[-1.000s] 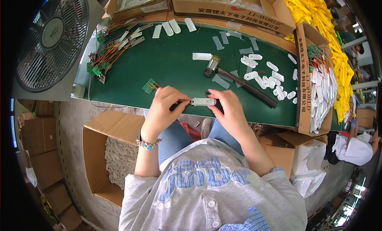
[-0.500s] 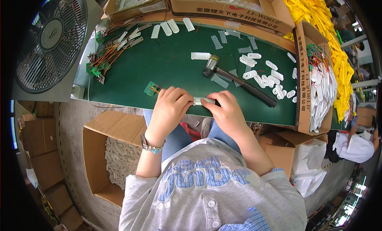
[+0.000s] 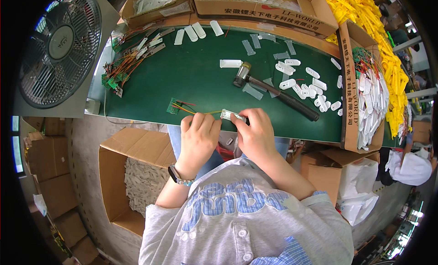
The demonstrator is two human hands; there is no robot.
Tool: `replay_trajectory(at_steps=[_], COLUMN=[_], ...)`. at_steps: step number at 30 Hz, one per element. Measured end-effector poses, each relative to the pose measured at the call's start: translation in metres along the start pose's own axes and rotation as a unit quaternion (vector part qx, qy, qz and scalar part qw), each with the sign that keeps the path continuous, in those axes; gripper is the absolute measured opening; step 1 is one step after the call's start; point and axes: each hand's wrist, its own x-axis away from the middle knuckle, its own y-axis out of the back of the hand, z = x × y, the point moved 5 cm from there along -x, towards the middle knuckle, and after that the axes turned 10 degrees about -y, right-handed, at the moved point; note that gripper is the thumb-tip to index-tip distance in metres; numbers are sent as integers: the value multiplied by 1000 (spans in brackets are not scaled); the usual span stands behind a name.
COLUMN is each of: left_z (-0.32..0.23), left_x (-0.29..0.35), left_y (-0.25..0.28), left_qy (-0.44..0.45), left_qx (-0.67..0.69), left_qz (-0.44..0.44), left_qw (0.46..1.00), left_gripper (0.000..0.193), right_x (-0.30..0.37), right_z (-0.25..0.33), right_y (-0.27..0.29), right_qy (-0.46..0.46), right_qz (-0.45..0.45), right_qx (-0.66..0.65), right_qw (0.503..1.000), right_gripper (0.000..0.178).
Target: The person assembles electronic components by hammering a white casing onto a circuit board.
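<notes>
Near the front table edge, my right hand [image 3: 255,133] pinches a small white plastic case [image 3: 232,115] between thumb and fingers. My left hand [image 3: 199,136] is closed just left of the case, its fingers curled down; what they hold, if anything, is hidden. Beyond the left knuckles lies a small green circuit board [image 3: 173,106]. Red wires [image 3: 186,103] and yellow wires trail from the board, and a yellow one reaches the left end of the case. A hammer [image 3: 283,96] with a black handle lies to the right, beyond the right hand.
White oval shells [image 3: 312,90] and clear plastic strips [image 3: 248,47] are scattered at the right. Wired circuit boards [image 3: 112,80] are piled at the left near a fan [image 3: 59,46]. Cardboard boxes [image 3: 269,19] line the back, and another [image 3: 349,96] borders the right side.
The left hand has drawn back from the case toward me, uncovering the wires and the case's left end. The case is now tilted, its right end nearer me.
</notes>
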Motion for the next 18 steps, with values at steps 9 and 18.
replay_trajectory(at_steps=[9,18], left_z=[18,28], left_x=[-7,-18], left_y=[-5,-2], left_qy=[-11,-16], left_qx=[165,216], left_qz=[33,-1], left_qw=[986,976], left_gripper=[14,34], right_x=[-4,-9], right_z=[-10,-19], right_y=[2,4], right_qy=[34,47], right_qz=[23,54], right_qx=[-9,-63], right_qw=[999,995], right_gripper=[38,22])
